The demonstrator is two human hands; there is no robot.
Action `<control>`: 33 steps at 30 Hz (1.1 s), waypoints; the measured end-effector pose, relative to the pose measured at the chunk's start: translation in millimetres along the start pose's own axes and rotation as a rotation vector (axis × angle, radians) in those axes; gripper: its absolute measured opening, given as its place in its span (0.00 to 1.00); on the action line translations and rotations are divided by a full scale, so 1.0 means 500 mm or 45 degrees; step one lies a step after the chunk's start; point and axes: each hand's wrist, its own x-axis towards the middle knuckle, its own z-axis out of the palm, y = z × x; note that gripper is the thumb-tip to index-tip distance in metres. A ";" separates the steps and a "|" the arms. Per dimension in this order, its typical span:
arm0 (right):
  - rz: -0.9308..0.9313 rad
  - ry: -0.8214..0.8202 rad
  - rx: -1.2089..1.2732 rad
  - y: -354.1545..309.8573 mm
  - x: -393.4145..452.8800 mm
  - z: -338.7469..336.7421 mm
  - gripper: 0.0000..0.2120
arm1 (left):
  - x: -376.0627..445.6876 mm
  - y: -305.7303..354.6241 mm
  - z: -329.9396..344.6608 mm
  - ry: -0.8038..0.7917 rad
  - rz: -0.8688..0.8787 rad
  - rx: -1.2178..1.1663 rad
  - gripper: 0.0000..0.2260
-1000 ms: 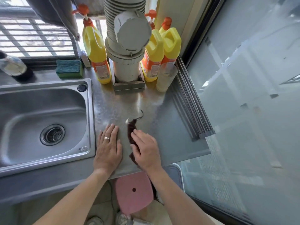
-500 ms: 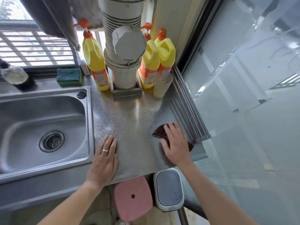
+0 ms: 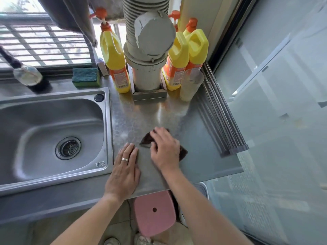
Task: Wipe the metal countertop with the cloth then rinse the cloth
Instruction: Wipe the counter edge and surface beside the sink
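Cloth (image 3: 146, 140) is lying dark on the metal countertop (image 3: 203, 138) under the right hand (image 3: 165, 149), whose fingers are pressing it flat; the left hand (image 3: 123, 171) is resting spread beside the sink (image 3: 106, 131); even, overlapping strokes would be serving best.

Home kitchen, prob. a small flat: stainless sink (image 3: 53, 138) w/ drain strainer set into metal countertop (image 3: 191, 138). Behind sink, barred window (image 3: 44, 45) and green scrub sponge (image 3: 85, 76); right of sink, yellow detergent bottles (image 3: 113, 55) flanking a grey drain pipe (image 3: 146, 41). Below counter edge right of sink, pink plastic stool (image 3: 154, 213).
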 end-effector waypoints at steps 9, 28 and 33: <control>0.029 0.229 0.019 0.072 -0.044 -0.094 0.18 | -0.003 0.002 -0.002 0.085 0.001 -0.147 0.23; -0.411 -0.096 -0.050 0.146 -0.166 -0.110 0.19 | -0.039 -0.017 0.007 -0.080 0.091 0.089 0.35; 0.274 0.137 -0.176 0.283 -0.137 -0.183 0.18 | -0.055 -0.022 0.004 -0.137 0.125 0.154 0.37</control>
